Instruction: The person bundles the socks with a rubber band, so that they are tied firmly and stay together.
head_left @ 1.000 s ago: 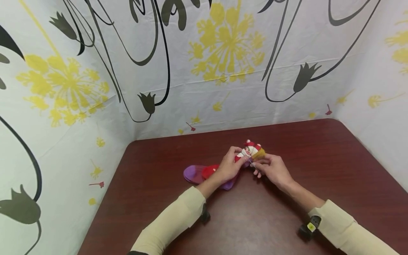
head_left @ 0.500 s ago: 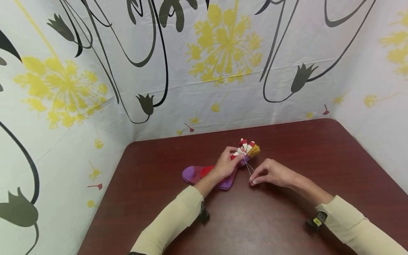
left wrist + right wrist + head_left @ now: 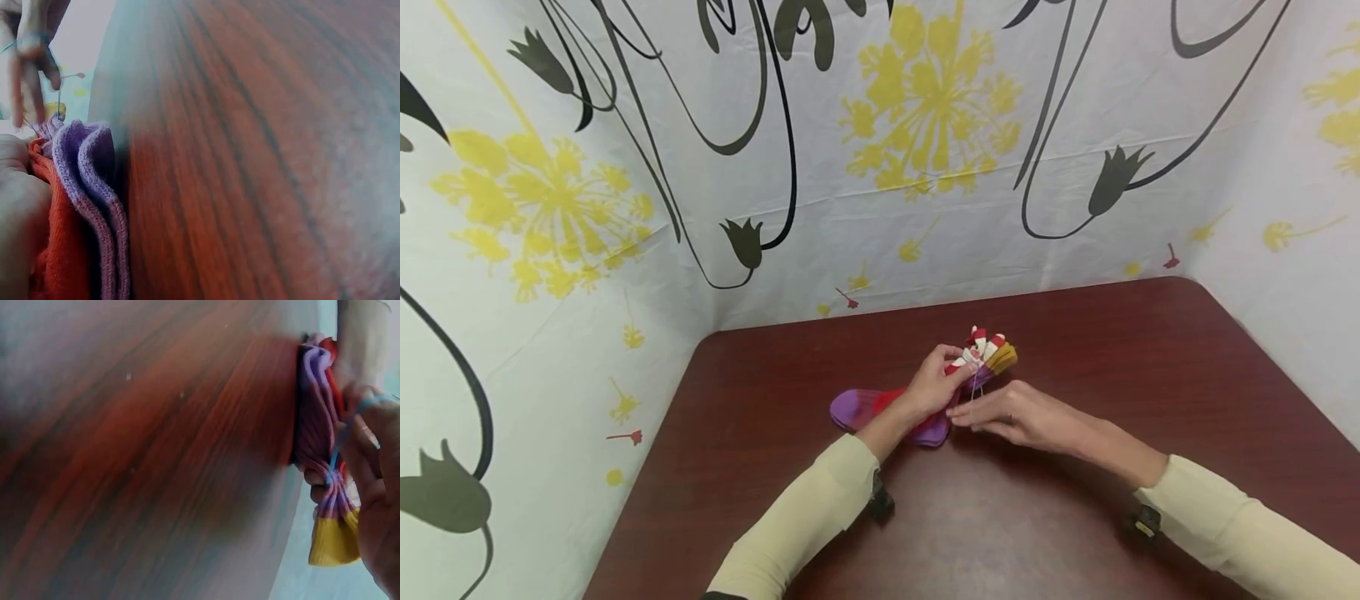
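Observation:
A pair of purple socks lies on the table, with a red knitted piece against it. My left hand grips the socks near their yellow cuff, where the fabric bunches tightly. A small red-and-white figure sits beside the cuff, partly behind my left fingers. From the bunched spot runs a thin string, pale blue in the right wrist view. My right hand pinches it in front of the socks, fingertips close to the purple fabric.
The dark red-brown table has rounded far corners. A white patterned cloth hangs behind it and along both sides. Black wrist devices sit under both sleeves.
My right hand has drawn the string away from the cuff toward me, then swung left across the front of the socks. My left hand keeps its grip, having shifted slightly left.

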Available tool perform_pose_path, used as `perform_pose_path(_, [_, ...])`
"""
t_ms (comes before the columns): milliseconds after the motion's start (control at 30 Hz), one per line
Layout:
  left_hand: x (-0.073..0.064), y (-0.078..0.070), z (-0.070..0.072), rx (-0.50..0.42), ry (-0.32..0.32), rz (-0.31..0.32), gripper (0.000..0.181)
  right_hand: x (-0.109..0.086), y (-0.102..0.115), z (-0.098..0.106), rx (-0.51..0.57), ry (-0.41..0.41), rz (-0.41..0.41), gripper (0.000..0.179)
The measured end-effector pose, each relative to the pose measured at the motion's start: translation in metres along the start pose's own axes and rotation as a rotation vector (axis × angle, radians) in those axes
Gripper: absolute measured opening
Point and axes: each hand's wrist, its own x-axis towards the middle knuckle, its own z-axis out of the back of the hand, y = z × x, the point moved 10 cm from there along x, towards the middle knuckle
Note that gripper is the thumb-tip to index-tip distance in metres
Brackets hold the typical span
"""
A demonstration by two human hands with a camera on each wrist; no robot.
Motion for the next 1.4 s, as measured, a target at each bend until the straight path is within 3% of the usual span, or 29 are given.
perform_pose_path(100, [0.002, 0.001, 0.0, -0.035, 0.008, 0.003, 0.039, 0.003, 0.005, 0.004, -0.135, -0.047, 0.072, 0.044])
perform_pose_path(267, [0.005, 0.003, 0.002, -0.145, 0.007, 0.016, 0.04, 0.001, 0.016, 0.002, -0.406, -0.088, 0.223, 0.028])
perform_pose_path(433, [0.006, 0.005, 0.004, -0.277, -0.002, 0.044, 0.037, -0.002, 0.017, 0.002, -0.585, -0.169, 0.254, 0.045])
perform_pose_path(567, [0.005, 0.004, 0.009, -0.348, -0.052, 0.041, 0.03, -0.003, 0.012, 0.008, -0.653, -0.294, 0.12, 0.054])
perform_pose_path(700, [0.005, 0.005, 0.015, -0.388, -0.141, 0.026, 0.025, -0.004, -0.001, 0.006, -0.618, -0.372, -0.138, 0.066])
perform_pose_path(833, [0.005, 0.007, 0.017, -0.431, -0.197, 0.007, 0.025, -0.006, -0.013, 0.002, -0.464, -0.446, -0.386, 0.07])
perform_pose_path(1167, [0.002, 0.007, 0.016, -0.411, -0.235, -0.056, 0.024, -0.024, -0.046, -0.004, 0.294, -0.663, -0.95, 0.073])
perform_pose_path(1267, [0.0, 0.006, 0.015, -0.417, -0.208, -0.078, 0.024, -0.029, -0.056, -0.007, 0.574, -0.741, -1.045, 0.073])
perform_pose_path(1400, [-0.002, 0.006, 0.015, -0.427, -0.161, -0.108, 0.028, -0.033, -0.067, -0.011, 0.861, -0.835, -1.066, 0.069])
